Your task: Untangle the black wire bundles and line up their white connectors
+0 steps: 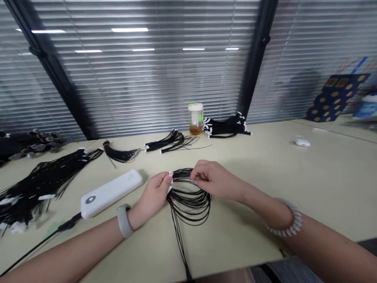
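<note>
A loop of thin black wires (pixel 188 200) lies on the pale table in front of me, its loose ends trailing toward the near edge. My left hand (pixel 153 198) pinches the wires at the left of the loop, where a small white tip shows by the fingers. My right hand (pixel 213 179) grips the top of the same loop with thumb and fingertips. A white power bank (pixel 110 193) lies just beyond my left hand, with a black cable running from it toward the lower left.
Several bundles of black wires with white ends (pixel 41 184) lie to the left and far side. A clear jar with amber liquid (pixel 196 119) stands at the back, beside a stack of wires (pixel 226 125). A small white case (pixel 302 142) sits on the right. Window blinds stand behind the table.
</note>
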`<state>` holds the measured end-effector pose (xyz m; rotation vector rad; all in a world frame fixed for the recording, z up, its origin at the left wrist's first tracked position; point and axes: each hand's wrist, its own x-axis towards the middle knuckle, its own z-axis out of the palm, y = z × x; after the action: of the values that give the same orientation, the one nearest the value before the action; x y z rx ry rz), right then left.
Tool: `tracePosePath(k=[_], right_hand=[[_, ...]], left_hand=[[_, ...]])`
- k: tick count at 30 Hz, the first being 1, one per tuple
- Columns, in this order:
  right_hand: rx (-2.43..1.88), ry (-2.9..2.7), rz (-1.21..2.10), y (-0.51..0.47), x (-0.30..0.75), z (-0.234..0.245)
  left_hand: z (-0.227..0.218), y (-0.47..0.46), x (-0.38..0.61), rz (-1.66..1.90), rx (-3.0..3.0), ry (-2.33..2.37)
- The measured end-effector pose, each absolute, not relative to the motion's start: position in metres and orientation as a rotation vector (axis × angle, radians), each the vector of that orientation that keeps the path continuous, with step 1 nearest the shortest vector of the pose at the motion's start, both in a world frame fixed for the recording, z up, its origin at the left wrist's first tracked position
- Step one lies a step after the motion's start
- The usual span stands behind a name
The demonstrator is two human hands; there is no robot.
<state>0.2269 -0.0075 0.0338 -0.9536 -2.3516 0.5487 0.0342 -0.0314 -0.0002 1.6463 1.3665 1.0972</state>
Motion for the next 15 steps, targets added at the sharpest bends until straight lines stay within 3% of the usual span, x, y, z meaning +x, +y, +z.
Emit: tracePosePath(k=[5, 15], right_hand=[[-0.896, -2.404, 0.351, -0.012, 0.223, 0.029], [-0.939, -2.43, 0.393, -0.021, 0.214, 0.024]], left_hand=[[0.002, -0.031, 0.035, 1.094, 1.67, 1.373], [0.0, -0.032, 0.036, 1.141, 1.719, 1.357]])
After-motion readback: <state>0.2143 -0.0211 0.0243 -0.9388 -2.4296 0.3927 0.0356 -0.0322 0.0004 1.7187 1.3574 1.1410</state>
